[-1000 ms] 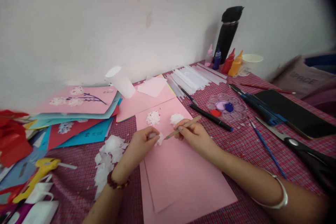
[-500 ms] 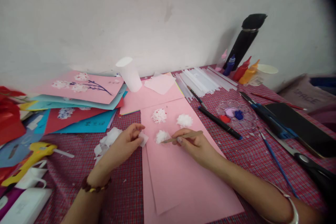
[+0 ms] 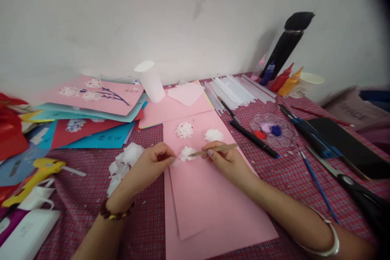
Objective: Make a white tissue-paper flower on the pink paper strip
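Wooden stick point(image 3: 217, 149), right hand point(image 3: 226, 161); perhaps touching tuft point(image 3: 185, 153)

Glue gun point(image 3: 36, 174) lies left, palette point(image 3: 269, 126) and scissors point(image 3: 345, 179) right

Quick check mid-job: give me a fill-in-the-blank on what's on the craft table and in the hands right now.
The pink sheet carries ____ white tufts.
The right hand holds a wooden stick; the left hand wears a beaded ____.
The glue gun is ____.
The palette holds red, lilac and ____ paint.
Missing words: three; bracelet; yellow; blue.
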Available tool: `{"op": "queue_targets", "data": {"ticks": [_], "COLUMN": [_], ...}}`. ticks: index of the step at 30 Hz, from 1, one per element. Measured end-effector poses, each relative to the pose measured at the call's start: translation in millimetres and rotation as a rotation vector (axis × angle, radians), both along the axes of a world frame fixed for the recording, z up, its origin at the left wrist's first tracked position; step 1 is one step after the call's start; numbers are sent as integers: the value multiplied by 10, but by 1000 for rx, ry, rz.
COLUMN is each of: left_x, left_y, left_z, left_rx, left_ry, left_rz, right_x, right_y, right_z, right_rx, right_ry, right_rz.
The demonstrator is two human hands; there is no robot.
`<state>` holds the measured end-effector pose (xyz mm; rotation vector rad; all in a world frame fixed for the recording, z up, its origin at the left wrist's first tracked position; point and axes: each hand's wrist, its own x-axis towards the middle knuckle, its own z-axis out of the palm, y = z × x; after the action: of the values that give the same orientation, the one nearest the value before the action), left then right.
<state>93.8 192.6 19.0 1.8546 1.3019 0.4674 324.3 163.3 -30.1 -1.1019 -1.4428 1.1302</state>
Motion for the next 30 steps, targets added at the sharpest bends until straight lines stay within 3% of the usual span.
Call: {"op": "queue_targets", "data": {"ticks": [5,12,17,21,30], "left_x": [63,214,250,278,281], "left_y": [-30,13,35,35,28], "left_z": [-132,-331,-329,-306,-239], "left_rx": [-201,-100,-97,-88,-84], "left_ry": [-141,-141,-141,-150,-144], "left_rz": [-91,2,40,40,51], "right_x": [-5,25,28,7,9], "right_y": [2,-18,-101,-150,-131], "right_z": [0,-30,59,81,-9], "right_rx": [-34,-30,43,112,146], "right_ry": [23,91,147,3,-160], "right_rz": [-4,-29,-39,48,85]}}
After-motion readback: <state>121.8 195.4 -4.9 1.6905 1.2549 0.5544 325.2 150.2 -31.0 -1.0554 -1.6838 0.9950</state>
